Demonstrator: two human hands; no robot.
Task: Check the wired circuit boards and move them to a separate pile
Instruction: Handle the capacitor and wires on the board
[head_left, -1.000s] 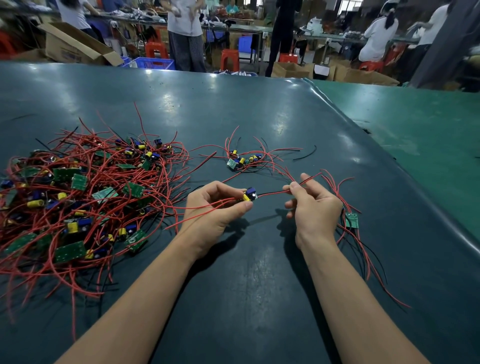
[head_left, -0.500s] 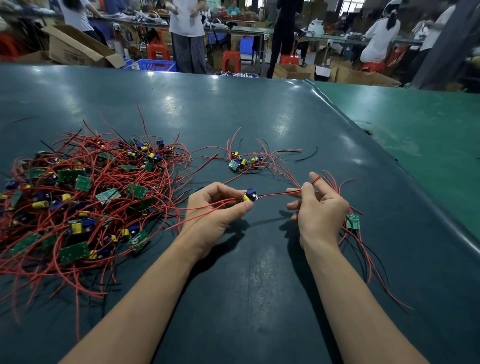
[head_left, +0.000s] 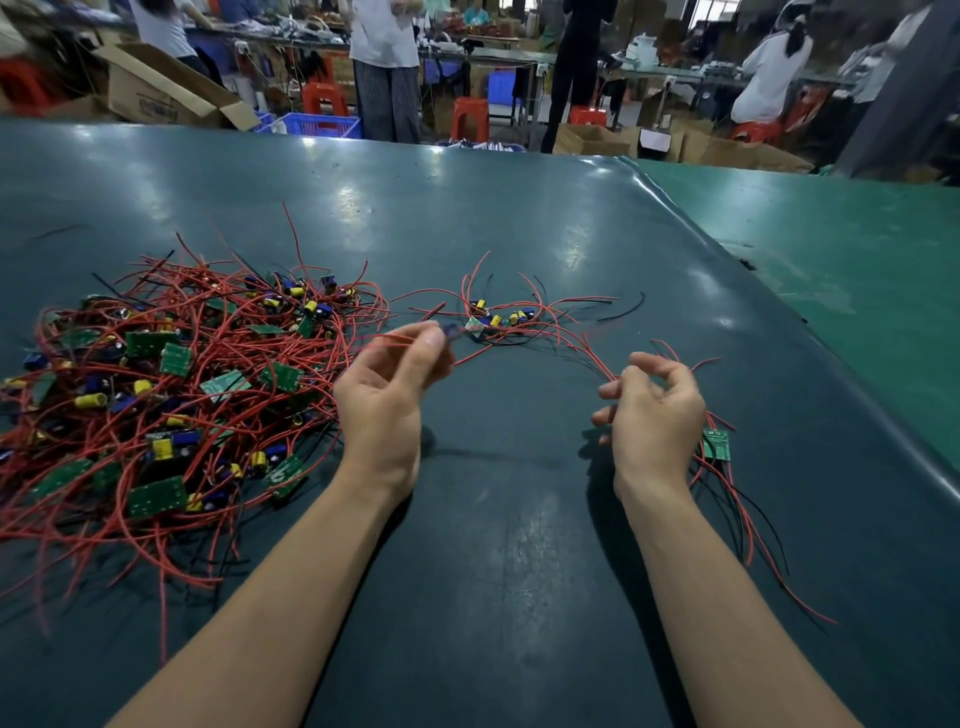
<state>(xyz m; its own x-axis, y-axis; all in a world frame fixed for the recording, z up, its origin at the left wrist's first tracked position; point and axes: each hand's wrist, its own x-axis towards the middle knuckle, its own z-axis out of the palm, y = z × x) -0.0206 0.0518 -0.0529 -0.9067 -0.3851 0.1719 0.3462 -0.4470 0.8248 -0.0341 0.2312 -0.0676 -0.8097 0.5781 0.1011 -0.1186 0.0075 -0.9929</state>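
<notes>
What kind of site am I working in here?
Most likely an electronics assembly workshop: a heap of wired circuit boards lies on a long green worktable, with cardboard boxes and other workers' benches behind.

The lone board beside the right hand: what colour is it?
Green, clearest in the head view: the board lies by the right hand.

A dark teal glossy tabletop fills most of the frame, meeting a lighter green mat at the right. Along the top edge stand an open brown cardboard box at upper left, a blue plastic crate, red plastic stools, and several standing and seated people in white tops.
</notes>
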